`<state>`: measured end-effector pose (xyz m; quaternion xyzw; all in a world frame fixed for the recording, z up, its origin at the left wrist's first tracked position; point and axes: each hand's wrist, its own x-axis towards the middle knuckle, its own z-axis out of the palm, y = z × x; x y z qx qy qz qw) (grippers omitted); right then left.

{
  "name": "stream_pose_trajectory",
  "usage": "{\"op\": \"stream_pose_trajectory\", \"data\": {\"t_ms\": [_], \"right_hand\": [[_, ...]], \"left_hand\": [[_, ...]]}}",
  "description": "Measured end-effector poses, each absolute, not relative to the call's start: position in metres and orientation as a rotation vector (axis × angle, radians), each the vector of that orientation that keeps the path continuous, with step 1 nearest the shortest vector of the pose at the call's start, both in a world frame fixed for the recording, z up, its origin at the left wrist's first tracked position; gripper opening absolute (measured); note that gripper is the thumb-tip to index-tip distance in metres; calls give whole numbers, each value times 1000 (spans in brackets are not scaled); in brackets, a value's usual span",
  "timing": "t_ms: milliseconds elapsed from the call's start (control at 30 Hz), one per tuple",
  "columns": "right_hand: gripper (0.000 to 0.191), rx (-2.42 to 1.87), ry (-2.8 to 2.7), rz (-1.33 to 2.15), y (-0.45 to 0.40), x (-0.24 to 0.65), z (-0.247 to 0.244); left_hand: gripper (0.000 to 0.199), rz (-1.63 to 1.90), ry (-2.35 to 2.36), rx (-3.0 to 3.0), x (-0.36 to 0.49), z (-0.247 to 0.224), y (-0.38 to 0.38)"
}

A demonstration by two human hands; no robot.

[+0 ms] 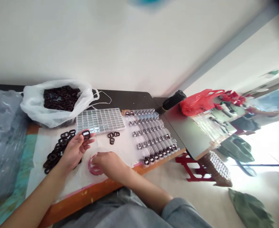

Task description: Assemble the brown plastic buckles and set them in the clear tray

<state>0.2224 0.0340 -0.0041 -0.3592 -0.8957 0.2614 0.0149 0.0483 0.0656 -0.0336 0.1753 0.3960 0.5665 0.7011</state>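
My left hand (pixel 75 150) holds a dark brown rectangular plastic buckle (pixel 86 135) at its fingertips, just above a loose heap of similar buckles (pixel 57 150) on a white sheet (pixel 41 174). My right hand (pixel 108 164) lies over a pink roll of tape (pixel 93 167), with its fingers covering part of the roll. Near the left fingertips sit a few loose buckles (pixel 112 137). Beyond them are a clear compartment tray (pixel 100 120) and rows of clear packaged pieces (pixel 151 136), some with dark buckles at their ends.
A white plastic bag (pixel 60 101) full of dark buckles stands at the back left, with a grey plastic bag (pixel 3 139) beside it. An orange table edge (pixel 89 193) runs in front of me. A red bag (pixel 198 103), red stool (pixel 189 169), and a person's arm (pixel 265 113) lie to the right.
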Motion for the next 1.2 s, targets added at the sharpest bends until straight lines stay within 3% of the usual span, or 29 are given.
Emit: {"op": "stream_pose_trajectory", "data": {"t_ms": [167,467,600,700,900,1200], "right_hand": [[14,-1088,-2583,1048,35,224,-6],[24,-1062,-2413,1041,24,224,3],[30,-1048,-2095,1070,24,225,4],[22,-1058,-1736,1132,35,225,5],[22,-1169,-1430,974,62,212,7],[19,-1197,-1620,761,66,205,0]], "left_hand": [[56,1249,892,409,48,-35,65],[59,1249,877,427,49,-38,66],[57,1226,829,447,50,-39,63],[57,1215,780,487,50,-41,62],[52,1176,712,561,51,-45,59],[48,1188,682,597,50,-49,58]]}}
